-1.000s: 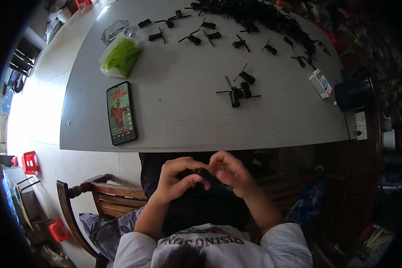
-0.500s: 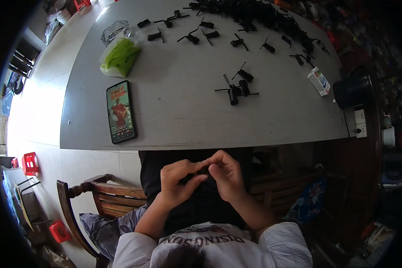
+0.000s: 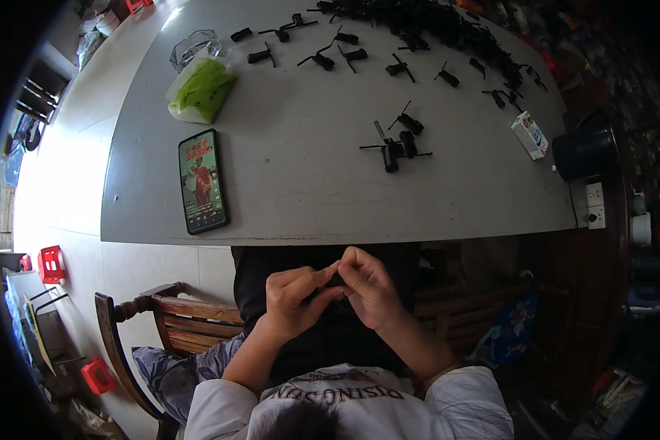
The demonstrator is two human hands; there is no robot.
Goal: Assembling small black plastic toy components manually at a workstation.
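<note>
both forearms rise from the lower edge and angle inward, elbows wide, wrists bent so the hands meet over the lap. the left hand [image 3: 293, 295] is curled, its thumb and forefinger closed in a pinch on a small black part [image 3: 336, 280]. the right hand [image 3: 371, 290] has its fingers folded and its thumb pressed to the forefinger, pinching at the same part. the part sits between the two sets of fingertips, mostly hidden; its shape cannot be told.

the hands are short of the grey table [image 3: 286, 202], whose front edge lies between them and the items on top. nearest on the tabletop is a cluster of black pieces [image 3: 391, 154] with thin arms. loose black pieces [image 3: 353, 54] lie farther off, before a dense black pile [image 3: 447, 29] at the far side. on the left: a phone [image 3: 204, 183], screen lit, and a green bag [image 3: 205, 89] beyond it. on the right: a white carton [image 3: 529, 136] just beside a dark container [image 3: 585, 154].
</note>
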